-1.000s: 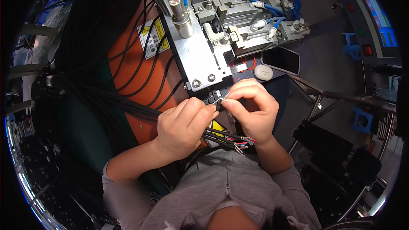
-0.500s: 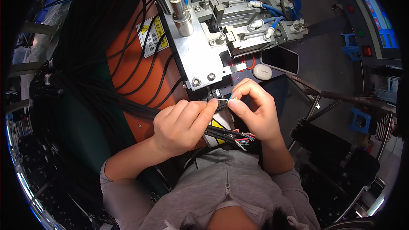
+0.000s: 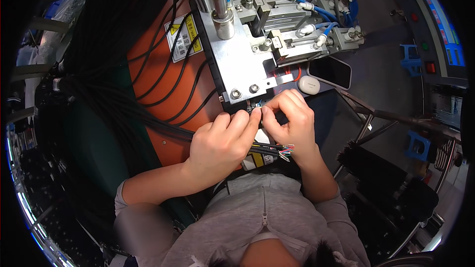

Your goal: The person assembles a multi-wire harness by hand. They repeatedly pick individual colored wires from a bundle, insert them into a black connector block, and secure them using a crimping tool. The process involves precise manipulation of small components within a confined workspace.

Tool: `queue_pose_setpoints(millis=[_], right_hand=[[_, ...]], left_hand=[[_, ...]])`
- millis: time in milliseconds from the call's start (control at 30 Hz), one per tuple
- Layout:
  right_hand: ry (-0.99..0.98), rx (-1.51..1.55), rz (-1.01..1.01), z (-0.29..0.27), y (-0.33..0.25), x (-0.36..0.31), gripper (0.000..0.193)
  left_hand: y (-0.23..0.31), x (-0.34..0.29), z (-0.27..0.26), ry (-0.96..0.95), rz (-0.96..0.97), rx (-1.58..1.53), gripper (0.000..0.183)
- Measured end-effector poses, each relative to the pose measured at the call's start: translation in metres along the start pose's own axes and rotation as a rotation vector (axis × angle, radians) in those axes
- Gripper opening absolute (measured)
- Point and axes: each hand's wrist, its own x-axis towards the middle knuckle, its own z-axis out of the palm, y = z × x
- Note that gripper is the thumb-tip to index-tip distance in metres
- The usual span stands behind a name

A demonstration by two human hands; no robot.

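Wires [image 3: 259, 104] are showing near the frame's centre, just below the metal plate [image 3: 241, 64], where the left hand [image 3: 221, 141] and right hand [image 3: 293, 121] are pinching them, fingertips close together, and light, steady pressure is probably serving best to keep strands straight.

Two bare hands [image 3: 220, 141] — plus two socket-head screws [image 3: 236, 93] at the near end of one metal plate [image 3: 237, 66], one smartphone [image 3: 330, 72], one white earbud case [image 3: 309, 85], two blue plastic stools [image 3: 418, 144].
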Motion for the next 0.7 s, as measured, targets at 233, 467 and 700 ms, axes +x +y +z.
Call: queue_pose_setpoints(millis=[233,467,700], right_hand=[[0.172,0.094,-0.051,0.016,0.011,0.001,0.007],[-0.015,0.754,0.555,0.020,0.023,-0.007,0.007],[0.179,0.124,-0.133,0.014,0.009,0.007,0.009]], left_hand=[[-0.001,0.000,0.003,0.032,-0.005,-0.005,0.039],[-0.008,0.001,0.006,0.092,0.004,-0.079,0.035],[-0.010,0.003,0.006,0.109,-0.027,-0.120,0.031]])
